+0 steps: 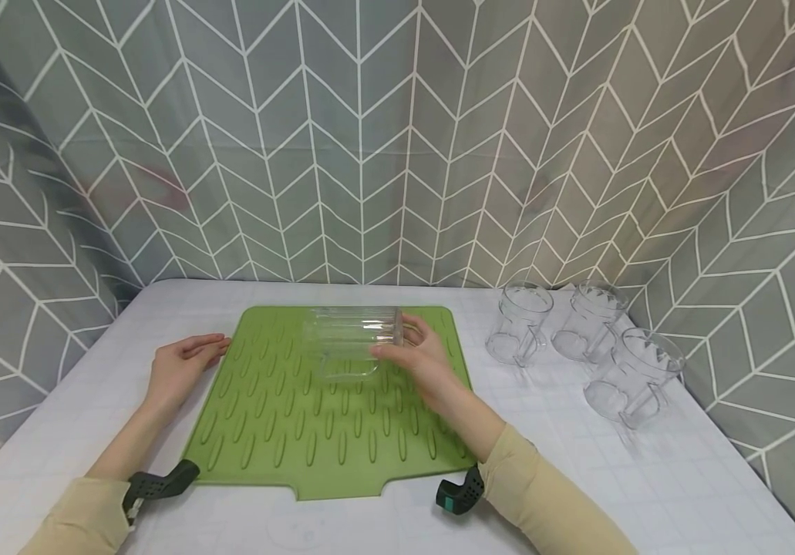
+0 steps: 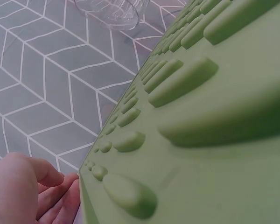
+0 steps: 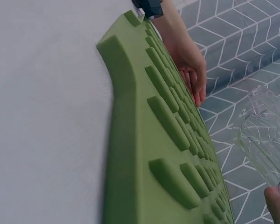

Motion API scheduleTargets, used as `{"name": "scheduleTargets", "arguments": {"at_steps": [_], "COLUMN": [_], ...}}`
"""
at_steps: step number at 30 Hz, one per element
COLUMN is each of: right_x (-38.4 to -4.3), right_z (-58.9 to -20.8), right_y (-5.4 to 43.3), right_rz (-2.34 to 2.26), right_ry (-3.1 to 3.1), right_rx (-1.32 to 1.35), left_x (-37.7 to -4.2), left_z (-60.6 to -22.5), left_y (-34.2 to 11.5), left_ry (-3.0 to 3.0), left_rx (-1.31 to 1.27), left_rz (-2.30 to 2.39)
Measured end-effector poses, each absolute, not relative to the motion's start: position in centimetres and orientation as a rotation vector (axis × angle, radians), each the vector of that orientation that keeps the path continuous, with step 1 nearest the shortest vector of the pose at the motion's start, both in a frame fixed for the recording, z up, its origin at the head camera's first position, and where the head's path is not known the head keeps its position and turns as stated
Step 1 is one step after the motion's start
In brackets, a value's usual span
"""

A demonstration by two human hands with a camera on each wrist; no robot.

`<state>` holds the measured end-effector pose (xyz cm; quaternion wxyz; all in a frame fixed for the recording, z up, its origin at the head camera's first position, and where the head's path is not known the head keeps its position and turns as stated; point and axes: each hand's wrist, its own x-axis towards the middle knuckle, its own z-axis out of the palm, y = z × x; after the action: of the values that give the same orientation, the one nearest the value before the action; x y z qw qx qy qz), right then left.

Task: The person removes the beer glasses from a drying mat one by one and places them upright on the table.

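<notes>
A clear glass mug [image 1: 352, 331] lies on its side in the air over the green drying mat [image 1: 348, 482], its handle toward the mat's near edge. My right hand [image 1: 421, 358] grips it at the right end, with the thumb on the near side. In the right wrist view, the mug [image 3: 266, 135] appears at the right, above the thumb [image 3: 276, 203]. By the mat's left edge, my left hand [image 1: 185, 366] rests with loosely bent fingers, holding nothing. Its fingertips meet the mat's edge in the left wrist view, where the hand [image 2: 30, 191] is partly cut off.
To the right of the mat, three more clear glass mugs [image 1: 518, 327] stand upright on the white table [image 1: 543, 447]. Raised oval ridges cover the mat. A grey curtain [image 1: 355, 154] with white zigzag lines hangs behind and beside the table.
</notes>
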<state>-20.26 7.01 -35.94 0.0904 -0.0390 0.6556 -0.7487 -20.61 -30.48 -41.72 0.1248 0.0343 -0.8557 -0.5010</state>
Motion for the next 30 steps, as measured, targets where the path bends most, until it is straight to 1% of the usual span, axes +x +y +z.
{"name": "scheduleTargets", "arguments": {"at_steps": [14,30], "right_x": [-19.4,-19.6], "right_z": [-36.1,-37.2], "right_y": [8.6,9.7], "right_rz": [-2.27,-2.294], "right_ry": [1.917,1.834], "right_rx": [-0.121,-0.105], "left_x": [-20.8,-20.5], "left_z": [-41.7,-42.0], "left_y": [-30.3,-30.4], "left_ry": [-2.483,-2.49], "left_rx": [0.103,0.105], "left_rz": [-1.474,-1.481]}}
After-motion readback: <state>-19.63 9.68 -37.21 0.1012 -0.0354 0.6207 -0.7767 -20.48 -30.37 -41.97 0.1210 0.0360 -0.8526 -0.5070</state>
